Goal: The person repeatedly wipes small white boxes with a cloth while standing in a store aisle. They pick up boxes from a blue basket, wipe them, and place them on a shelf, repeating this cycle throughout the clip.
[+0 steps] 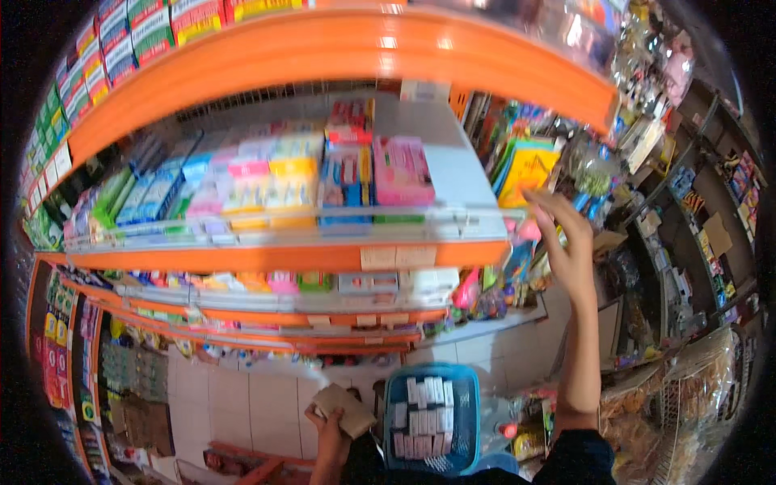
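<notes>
My left hand [327, 427] is low in the picture, its fingers closed around a small brown cardboard box [346, 410]. My right hand [568, 238] is raised at the right end of the orange-edged shelf [323, 257]. Its fingers are stretched and slightly bent, and I see nothing held in them. The fingertips are close to a yellow-orange packet [529, 168] beside the shelf; whether they touch it I cannot tell. Left of there, a pink pack [402, 171] lies at the end of a row of colourful packs [271, 182].
A blue plastic basket [477, 420] on the floor holds several small white boxes [428, 420]. An orange upper shelf edge [388, 44] spans the view above. Plastic-wrapped goods [687, 396] stand at the lower right, and dark shelving [695, 218] lines the far right.
</notes>
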`<state>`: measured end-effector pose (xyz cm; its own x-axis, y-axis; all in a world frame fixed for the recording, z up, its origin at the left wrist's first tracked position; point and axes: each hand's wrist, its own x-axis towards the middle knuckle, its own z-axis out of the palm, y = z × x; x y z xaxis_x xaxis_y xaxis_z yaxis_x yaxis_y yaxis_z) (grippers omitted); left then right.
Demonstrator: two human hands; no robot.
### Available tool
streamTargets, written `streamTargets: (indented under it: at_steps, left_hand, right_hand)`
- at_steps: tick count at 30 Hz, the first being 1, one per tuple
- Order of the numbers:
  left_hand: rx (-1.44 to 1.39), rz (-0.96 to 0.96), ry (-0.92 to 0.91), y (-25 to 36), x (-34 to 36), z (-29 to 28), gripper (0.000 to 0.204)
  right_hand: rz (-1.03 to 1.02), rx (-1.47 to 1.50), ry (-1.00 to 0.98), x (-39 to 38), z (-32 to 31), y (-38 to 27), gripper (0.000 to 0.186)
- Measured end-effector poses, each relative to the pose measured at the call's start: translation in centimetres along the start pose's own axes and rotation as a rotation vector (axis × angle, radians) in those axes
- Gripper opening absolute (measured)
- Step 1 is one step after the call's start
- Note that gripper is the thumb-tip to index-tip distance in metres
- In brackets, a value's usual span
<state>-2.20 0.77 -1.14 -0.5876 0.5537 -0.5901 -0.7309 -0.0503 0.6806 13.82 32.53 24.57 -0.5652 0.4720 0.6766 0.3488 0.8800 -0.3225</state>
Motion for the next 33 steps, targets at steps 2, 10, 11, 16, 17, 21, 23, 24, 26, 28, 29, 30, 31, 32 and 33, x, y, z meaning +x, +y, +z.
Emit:
streamTargets:
  at_steps: [2, 10, 11, 16, 17, 21, 23, 24, 26, 28, 29, 30, 31, 32, 33]
  left_hand:
    - [0.114, 0.070, 0.002, -0.9, -1.2, -0.5, 0.062]
    - [0.225, 0.007, 0.041, -2.2, -8.4, -2.7, 0.052]
    - [0.261, 0.006, 0.036, -2.9, -8.9, -3.1, 0.052]
    - [0.544, 0.015, 0.039, -4.6, -11.3, -6.3, 0.055]
    - [0.637, 0.015, 0.045, -4.8, -11.7, -7.0, 0.056]
    - [0.484, -0.040, 0.166, -5.1, -12.3, -6.9, 0.063]
    - [0.614, -0.022, 0.200, -5.5, -12.4, -6.8, 0.065]
    - [0.654, -0.037, 0.229, -6.2, -12.4, -8.2, 0.065]
    - [0.663, -0.078, 0.237, -6.5, -12.4, -8.6, 0.065]
    - [0.509, -0.130, 0.180, -6.8, -12.1, -9.4, 0.065]
    - [0.432, -0.155, 0.150, -6.8, -12.0, -9.7, 0.065]
    - [0.520, -0.204, 0.192, -6.4, -11.8, -8.9, 0.067]
    - [0.541, -0.216, 0.206, -6.2, -11.7, -8.4, 0.068]
    - [0.563, -0.229, 0.220, -6.0, -11.6, -8.0, 0.069]
    - [0.590, -0.243, 0.228, -5.8, -11.5, -7.7, 0.071]
  right_hand:
    - [0.263, 0.129, 0.051, -8.9, -0.9, -0.3, 0.022]
    - [1.069, 0.566, -0.352, -49.3, 16.5, 2.1, 0.022]
    - [1.153, 0.513, -0.486, -54.0, 19.6, 2.2, 0.022]
    - [0.921, 0.310, -0.709, -57.7, 28.8, -3.0, 0.027]
    - [0.944, 0.293, -0.777, -57.7, 30.0, -3.8, 0.029]
    - [0.926, 0.078, -0.926, -56.2, 34.4, -5.3, 0.041]
    - [0.896, 0.036, -0.928, -57.5, 36.5, -5.1, 0.044]
    - [0.910, 0.084, -0.917, -58.2, 37.1, -4.5, 0.045]
    - [1.015, 0.164, -0.896, -58.2, 37.1, -4.2, 0.043]
    - [1.115, 0.121, -0.823, -58.2, 37.5, -4.5, 0.041]
    - [1.165, 0.098, -0.784, -58.2, 37.7, -4.8, 0.040]
    - [1.167, 0.051, -0.776, -57.6, 37.6, -4.9, 0.041]
    - [1.166, 0.005, -0.769, -56.6, 37.3, -5.1, 0.041]
    - [1.166, -0.041, -0.761, -55.4, 37.0, -5.4, 0.041]
    - [1.172, -0.087, -0.748, -54.8, 36.8, -5.5, 0.041]
